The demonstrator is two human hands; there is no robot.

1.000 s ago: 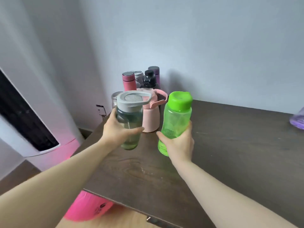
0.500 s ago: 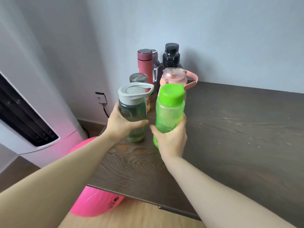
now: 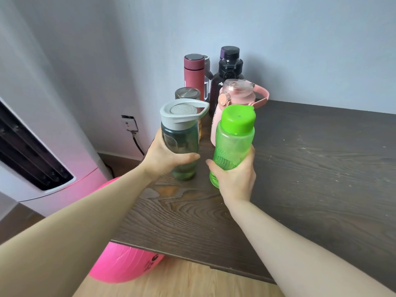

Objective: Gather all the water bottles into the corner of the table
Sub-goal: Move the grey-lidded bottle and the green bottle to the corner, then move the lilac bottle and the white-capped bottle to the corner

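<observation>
Held upright over the near-left part of the dark wood-grain table [image 3: 310, 179]: a smoky grey-green translucent bottle with a pale grey loop lid [image 3: 181, 136] and, at its 3 o'clock, a bright green translucent plastic bottle with a green cap [image 3: 234, 142], close but apart. Left hand [image 3: 165, 157] wrapped around the grey-green one's lower body, thumb across the front. Right hand [image 3: 234, 179] clasped round the green one's base. At 12 o'clock (table corner), a cluster of standing bottles [image 3: 216, 82], pale pink handled one nearest.
</observation>
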